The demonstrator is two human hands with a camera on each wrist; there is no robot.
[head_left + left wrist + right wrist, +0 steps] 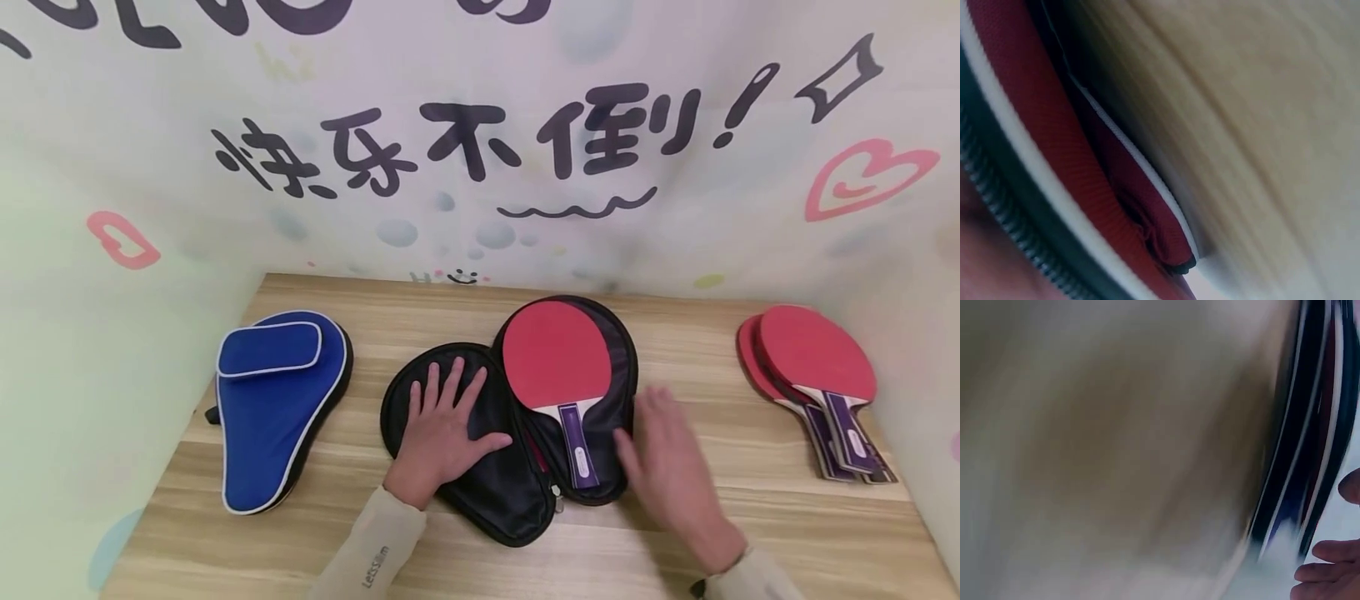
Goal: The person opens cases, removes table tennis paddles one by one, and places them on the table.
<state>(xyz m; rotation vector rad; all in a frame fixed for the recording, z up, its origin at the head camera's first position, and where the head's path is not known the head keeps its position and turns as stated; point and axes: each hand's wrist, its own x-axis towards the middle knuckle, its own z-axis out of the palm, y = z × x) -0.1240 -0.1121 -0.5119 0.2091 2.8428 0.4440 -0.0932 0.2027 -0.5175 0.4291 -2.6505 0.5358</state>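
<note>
A black paddle case (618,358) lies unzipped and spread out on the table, its two halves side by side. On its right half rests a table tennis paddle (557,354) with red rubber and a purple handle. My left hand (442,437) rests on the left half, fingers spread and straight. Beside the case's right edge is my right hand (667,467), blurred, with its fingers extended and nothing held. The left wrist view shows red fabric (1038,106) edged in white and a zipper (1013,219) close up. Fingers (1332,572) appear near dark, layered edges in the right wrist view.
A blue paddle case (273,425) with white trim and a small front pocket lies at the left. Several red paddles (817,354) are stacked at the right. A printed white cloth (465,217) hangs behind the wooden table (457,312).
</note>
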